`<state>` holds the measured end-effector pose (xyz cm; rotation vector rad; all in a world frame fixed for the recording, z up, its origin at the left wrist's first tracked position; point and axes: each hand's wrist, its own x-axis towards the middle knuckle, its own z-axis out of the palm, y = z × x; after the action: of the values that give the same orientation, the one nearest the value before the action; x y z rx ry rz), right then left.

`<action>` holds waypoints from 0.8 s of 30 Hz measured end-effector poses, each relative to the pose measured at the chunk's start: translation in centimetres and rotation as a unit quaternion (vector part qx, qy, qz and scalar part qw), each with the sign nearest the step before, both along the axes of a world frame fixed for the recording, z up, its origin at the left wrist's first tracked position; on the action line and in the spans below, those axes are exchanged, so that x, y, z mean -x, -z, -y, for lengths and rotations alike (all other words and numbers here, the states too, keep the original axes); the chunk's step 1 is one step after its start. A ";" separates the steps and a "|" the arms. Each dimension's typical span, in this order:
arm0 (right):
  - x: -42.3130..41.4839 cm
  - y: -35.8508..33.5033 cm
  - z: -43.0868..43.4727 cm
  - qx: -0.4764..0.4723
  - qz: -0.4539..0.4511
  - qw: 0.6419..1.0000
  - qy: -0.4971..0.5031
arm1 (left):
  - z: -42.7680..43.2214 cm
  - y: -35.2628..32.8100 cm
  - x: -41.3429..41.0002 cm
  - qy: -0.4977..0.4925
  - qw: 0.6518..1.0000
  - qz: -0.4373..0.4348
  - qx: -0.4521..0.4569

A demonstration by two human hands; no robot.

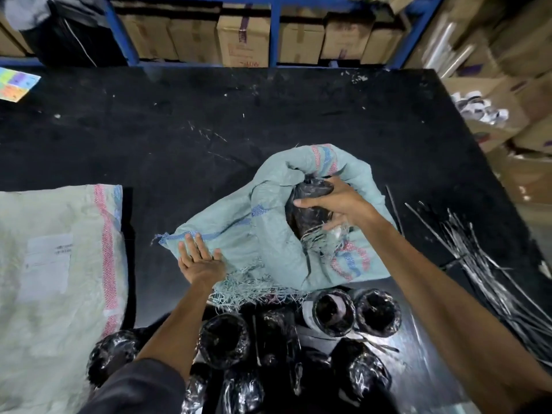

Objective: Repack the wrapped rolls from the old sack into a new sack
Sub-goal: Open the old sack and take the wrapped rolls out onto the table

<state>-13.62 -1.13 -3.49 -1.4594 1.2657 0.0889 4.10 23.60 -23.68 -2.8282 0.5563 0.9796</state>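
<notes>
A crumpled pale-green woven sack (pixel 268 222) with frayed edges lies mid-table, its mouth open toward me. My right hand (pixel 334 204) grips a black plastic-wrapped roll (pixel 307 210) that sits in the sack's mouth. My left hand (pixel 200 258) presses flat, fingers straight, on the sack's lower left corner. Several more wrapped black rolls (pixel 334 315) lie at the table's near edge below the sack. A second flat, lighter sack (pixel 53 264) with a pink stripe and a white label lies at the left.
A bundle of thin black-and-silver strips (pixel 484 270) fans out at the right. The black table (pixel 239 115) ends at the right beside stacked cardboard boxes (pixel 507 121). Blue shelving with cartons (pixel 245 34) runs along the back. A coloured sheet (pixel 16 83) lies far left.
</notes>
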 end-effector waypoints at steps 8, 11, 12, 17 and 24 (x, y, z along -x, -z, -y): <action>3.5 -4.2 2.5 0.093 0.031 0.994 0.043 | 1.8 -2.2 -0.1 -0.002 1.000 -0.015 0.001; 5.0 -3.4 2.6 0.095 0.044 0.994 0.036 | 2.5 -3.2 0.5 0.018 1.000 -0.005 0.002; 5.7 -3.0 2.5 0.096 0.043 0.994 0.038 | 2.6 -3.3 0.5 0.035 0.999 0.004 -0.004; 8.1 -0.6 0.9 0.126 0.107 0.985 0.054 | 3.1 -3.9 1.3 0.150 0.983 0.104 0.007; 13.8 -1.4 -0.7 0.292 0.087 0.952 0.025 | 5.7 -4.3 3.1 0.120 0.991 0.013 0.054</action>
<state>-27.42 -0.44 -2.06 -1.8828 1.2360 -0.4783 1.04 17.93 -19.38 -2.7739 0.9489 0.8908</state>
